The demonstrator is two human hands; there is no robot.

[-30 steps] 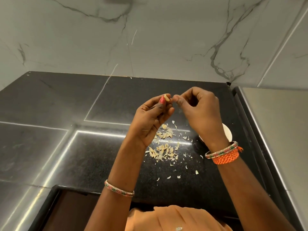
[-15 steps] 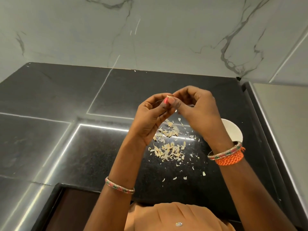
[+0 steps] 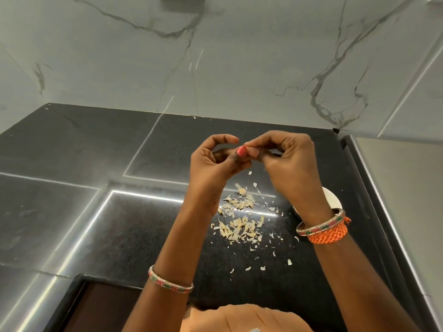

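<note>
Head view. We record both hands raised over the right half of the black countertop (image 3: 72,164), fingertips meeting. The left hand (image 3: 215,164) has its fingers curled, and its thumb with a red nail pinches a small pale piece (image 3: 247,146). The right hand (image 3: 290,164), also curled, pinches the same piece from the other side. The piece is almost wholly hidden, so we cannot tell what it is. Below the hands, a heap of dry peelings (image 3: 239,226) lies on the countertop, with loose flakes scattered towards the front edge. A white bowl (image 3: 332,198) stands near the right edge, partly behind the right wrist. We cannot see what it holds.
</note>
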